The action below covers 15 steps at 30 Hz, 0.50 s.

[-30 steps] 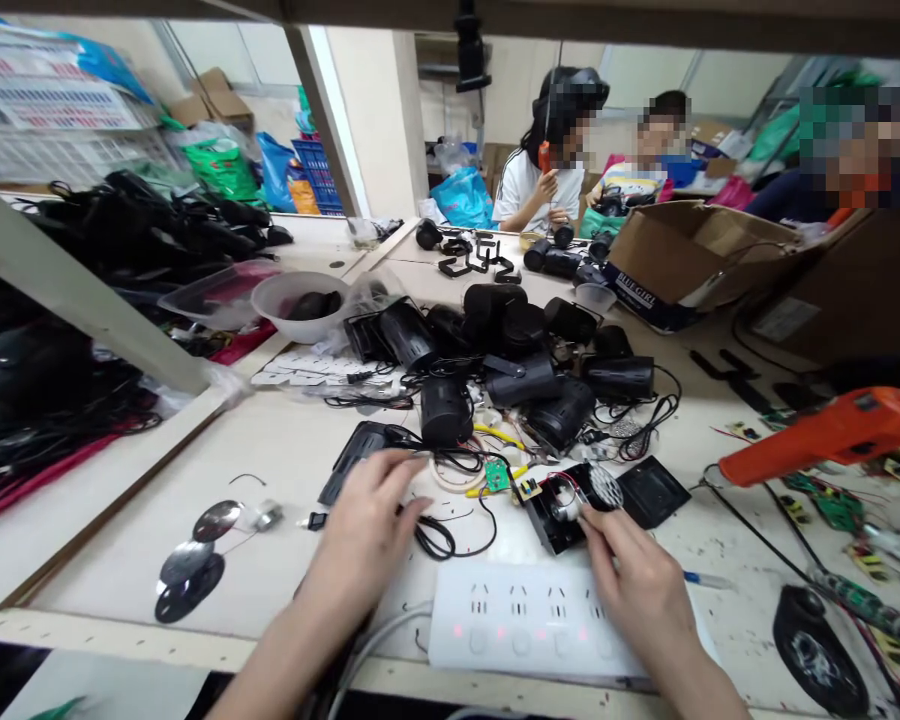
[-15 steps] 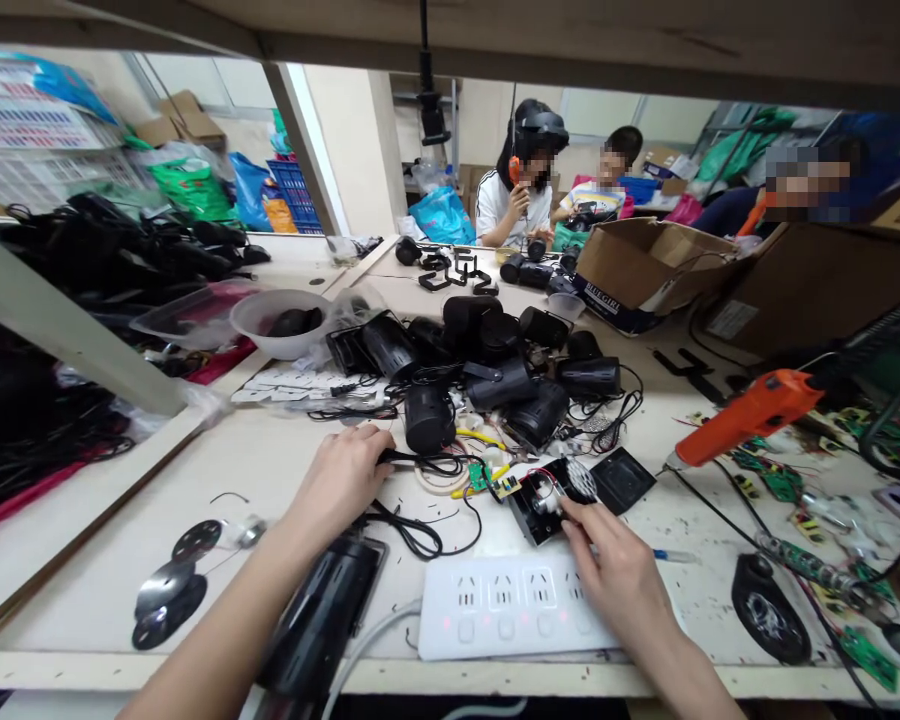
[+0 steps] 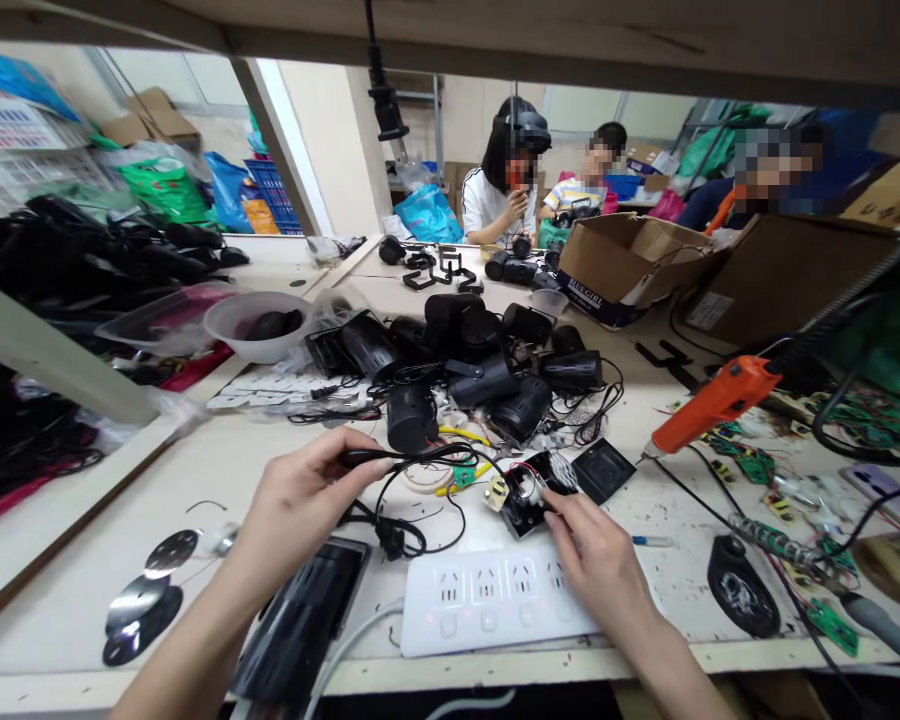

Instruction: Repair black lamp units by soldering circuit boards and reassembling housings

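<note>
Left hand [image 3: 296, 500] pinched around black cable [image 3: 390, 462], lifted off the bench at 9 o'clock from the open black housing [image 3: 529, 490]. Right hand [image 3: 596, 555], fingers curled, fingertips [image 3: 551, 497] touching that housing at its 5 o'clock edge; grip not clear. White power strip [image 3: 487, 600] just below, at 6 o'clock.

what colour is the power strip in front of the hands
White, with faint red indicator lights along its switches; the power strip shows in the head view.

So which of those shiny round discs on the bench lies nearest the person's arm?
The black disc, nearest the bench's front edge, lies closest to the left arm; the two silvery discs sit farther back.
</note>
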### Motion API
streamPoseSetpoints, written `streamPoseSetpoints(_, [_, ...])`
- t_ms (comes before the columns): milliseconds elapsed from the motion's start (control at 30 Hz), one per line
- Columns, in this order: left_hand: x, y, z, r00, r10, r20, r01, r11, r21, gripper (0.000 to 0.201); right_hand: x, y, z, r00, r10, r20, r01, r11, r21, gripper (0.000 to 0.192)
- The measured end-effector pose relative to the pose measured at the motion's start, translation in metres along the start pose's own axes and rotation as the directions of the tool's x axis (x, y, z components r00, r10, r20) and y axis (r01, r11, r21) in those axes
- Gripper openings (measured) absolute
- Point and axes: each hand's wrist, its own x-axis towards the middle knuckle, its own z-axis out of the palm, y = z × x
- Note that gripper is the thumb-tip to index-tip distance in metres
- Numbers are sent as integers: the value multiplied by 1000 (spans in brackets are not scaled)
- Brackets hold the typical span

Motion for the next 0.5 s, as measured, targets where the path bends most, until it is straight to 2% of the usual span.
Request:
streamPoseSetpoints(133, [-1,11,5,997,-62,-41,53,978,-202,21,-1,-19,-4,982,166,-93,-156,982,105,25])
streamPoseSetpoints(267, [0,9,15,991,-126,-53,96,919,-383,24,-1,-38,7,951,301,69,-308,916,257,38])
streamPoseSetpoints(367, [3,8,25,986,-158,-53,108,847,-521,25,2,-43,18,920,338,200,-393,802,449,51])
streamPoseSetpoints(433, [7,9,31,987,-159,-13,123,809,-575,25,4,-42,23,890,385,245,-456,723,519,49])
streamPoseSetpoints(500, [12,11,33,988,-143,58,149,790,-595,24,4,-41,24,865,445,230,-495,691,526,37])
